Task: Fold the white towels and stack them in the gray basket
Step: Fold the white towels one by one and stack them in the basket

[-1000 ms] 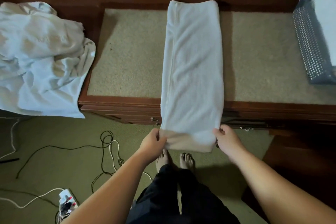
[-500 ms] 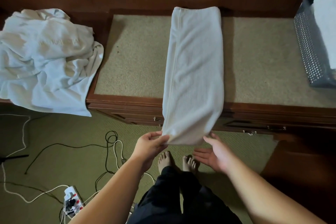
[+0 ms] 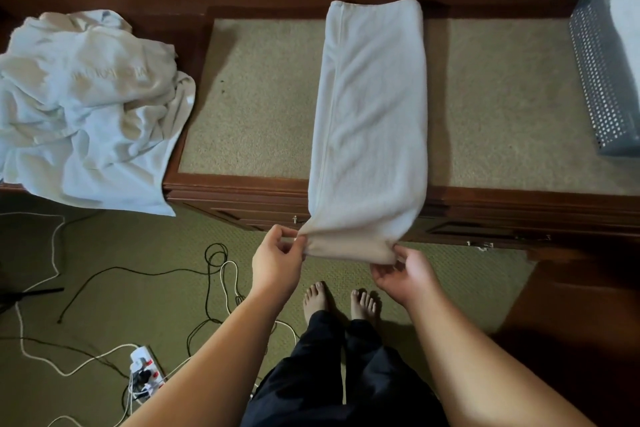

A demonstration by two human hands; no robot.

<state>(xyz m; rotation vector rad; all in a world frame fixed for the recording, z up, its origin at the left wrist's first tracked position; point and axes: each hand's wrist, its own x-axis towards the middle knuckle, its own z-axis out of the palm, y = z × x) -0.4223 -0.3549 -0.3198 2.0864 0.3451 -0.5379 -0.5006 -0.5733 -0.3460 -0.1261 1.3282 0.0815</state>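
So the white towel (image 3: 369, 121) is folded into a long narrow strip and lies lengthwise across the table (image 3: 249, 107), far end up near the back edge, near end hanging off the front over the drawers. Both near corners are pinched. The left hand (image 3: 277, 265) has thumb and fingers closed on the left corner, a tight little grip, with the cloth bunched right at the fingertips. The right hand (image 3: 403, 274) comes at it palm up from underneath, fingers curled onto the right corner, so that grip is grasping towel too. The hanging edge sags a bit between the two hands.

The table top has a beige carpet-like inlay inside a dark wood frame. At its far right sits the gray basket (image 3: 602, 80), with perforated sides, cut off by the frame edge, and with a white towel in it (image 3: 625, 10) poking out the top. Well off to the left there's a crumpled heap of white towels (image 3: 86, 107) draped over a lower wood surface beside the table.

Down on the green carpet floor: bare feet, dark trousers, and a mess of cables (image 3: 214, 274) running to a power strip (image 3: 145, 371) at lower left.
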